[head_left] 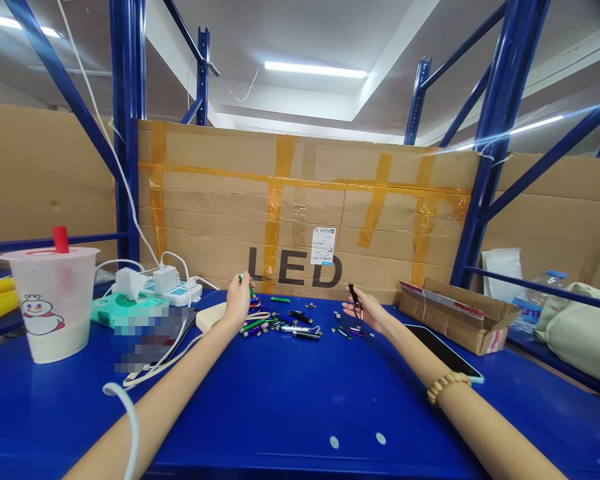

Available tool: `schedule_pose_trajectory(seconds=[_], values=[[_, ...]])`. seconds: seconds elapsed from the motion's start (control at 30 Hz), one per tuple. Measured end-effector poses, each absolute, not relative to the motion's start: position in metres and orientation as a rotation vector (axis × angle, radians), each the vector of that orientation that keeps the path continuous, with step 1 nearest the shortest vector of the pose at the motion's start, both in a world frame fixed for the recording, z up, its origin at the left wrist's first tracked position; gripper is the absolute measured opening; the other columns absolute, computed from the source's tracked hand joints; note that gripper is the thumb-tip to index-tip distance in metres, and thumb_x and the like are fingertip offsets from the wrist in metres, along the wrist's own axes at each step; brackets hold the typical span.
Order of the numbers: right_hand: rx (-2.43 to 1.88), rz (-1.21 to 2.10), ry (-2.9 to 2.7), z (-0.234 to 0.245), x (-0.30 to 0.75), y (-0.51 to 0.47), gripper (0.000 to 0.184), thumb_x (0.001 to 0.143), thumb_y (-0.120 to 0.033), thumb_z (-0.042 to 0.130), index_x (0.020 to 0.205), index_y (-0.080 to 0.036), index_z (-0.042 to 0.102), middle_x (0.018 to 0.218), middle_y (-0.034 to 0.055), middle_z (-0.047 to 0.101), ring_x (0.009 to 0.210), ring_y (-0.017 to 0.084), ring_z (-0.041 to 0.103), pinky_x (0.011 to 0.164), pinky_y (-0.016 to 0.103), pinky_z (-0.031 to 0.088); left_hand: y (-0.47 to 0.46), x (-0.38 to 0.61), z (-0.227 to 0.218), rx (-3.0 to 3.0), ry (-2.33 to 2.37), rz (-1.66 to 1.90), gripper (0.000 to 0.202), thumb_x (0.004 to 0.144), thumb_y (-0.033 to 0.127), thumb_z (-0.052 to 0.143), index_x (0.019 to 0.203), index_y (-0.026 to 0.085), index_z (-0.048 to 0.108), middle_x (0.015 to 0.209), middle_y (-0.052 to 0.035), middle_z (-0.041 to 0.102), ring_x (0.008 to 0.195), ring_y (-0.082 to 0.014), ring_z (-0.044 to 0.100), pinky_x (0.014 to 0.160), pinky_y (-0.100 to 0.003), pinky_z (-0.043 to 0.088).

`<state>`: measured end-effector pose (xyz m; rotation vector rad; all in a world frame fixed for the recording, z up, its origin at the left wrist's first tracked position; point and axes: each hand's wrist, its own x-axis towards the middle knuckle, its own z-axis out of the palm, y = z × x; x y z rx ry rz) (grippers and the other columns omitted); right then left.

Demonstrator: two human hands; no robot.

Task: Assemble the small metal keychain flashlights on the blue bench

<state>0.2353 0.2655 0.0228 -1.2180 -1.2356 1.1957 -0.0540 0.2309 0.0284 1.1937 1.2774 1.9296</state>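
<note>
My left hand (237, 301) is closed round a small green pen-like stick (251, 288), held just above a scatter of small coloured key-ring torches and clips (285, 325) on the blue table (290, 407). My right hand (364, 308) reaches out to the right of that pile and pinches a thin black piece (353, 293) upright between its fingers. A bead bracelet (447, 385) is on my right wrist.
A plastic drink cup (53, 303) with a red straw stands at the left. Behind it lie a tissue pack (125, 308), a power strip (173, 288) with white cables and a phone. An open cardboard box (455, 312), a dark tablet (443, 352) and a cream bag (580, 327) are at the right. A cardboard wall marked LED closes the back.
</note>
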Motion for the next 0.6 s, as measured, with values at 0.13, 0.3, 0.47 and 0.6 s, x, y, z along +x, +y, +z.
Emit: schedule_pose_trajectory(seconds=[0.13, 0.3, 0.47, 0.6], values=[[-1.311, 1.189, -1.387, 0.023, 0.227, 0.265, 0.030, 0.088, -0.033, 0.045, 0.110, -0.013, 0.051, 0.077, 0.0038, 0.055, 0.040, 0.002, 0.042, 0.028, 0.011, 0.021, 0.235, -0.054, 0.021, 1.240, 1.312, 1.921, 0.028, 0.079, 0.040, 0.041, 0.065, 0.016, 0.046, 0.062, -0.0001, 0.050, 0.054, -0.0099, 0.042, 0.047, -0.018, 0.029], [-1.264, 1.206, -1.649, 0.023, 0.178, 0.270, 0.032, 0.073, -0.009, 0.059, 0.104, -0.015, 0.059, 0.080, 0.0023, 0.057, 0.048, 0.003, 0.046, 0.031, 0.009, 0.027, 0.237, -0.054, 0.017, 1.283, 1.298, 1.920, 0.031, 0.078, 0.044, 0.043, 0.065, 0.016, 0.047, 0.061, -0.0004, 0.050, 0.053, -0.0104, 0.043, 0.047, -0.018, 0.030], [-1.068, 1.233, -1.885, 0.024, 0.133, 0.278, 0.040, 0.074, -0.005, 0.054, 0.114, -0.013, 0.054, 0.110, 0.0075, 0.054, 0.077, 0.007, 0.057, 0.061, 0.015, 0.048, 0.238, -0.055, 0.017, 1.307, 1.309, 1.908, 0.034, 0.077, 0.048, 0.043, 0.065, 0.016, 0.046, 0.062, -0.0002, 0.050, 0.052, -0.0101, 0.042, 0.048, -0.020, 0.030], [-1.046, 0.921, -2.075, 0.025, 0.133, 0.282, 0.031, 0.073, -0.016, 0.060, 0.104, -0.010, 0.061, 0.099, 0.0073, 0.060, 0.083, 0.009, 0.056, 0.074, 0.018, 0.045, 0.236, -0.054, 0.021, 1.290, 1.282, 1.901, 0.032, 0.078, 0.045, 0.042, 0.067, 0.016, 0.045, 0.064, -0.0001, 0.051, 0.053, -0.0098, 0.043, 0.049, -0.020, 0.031]])
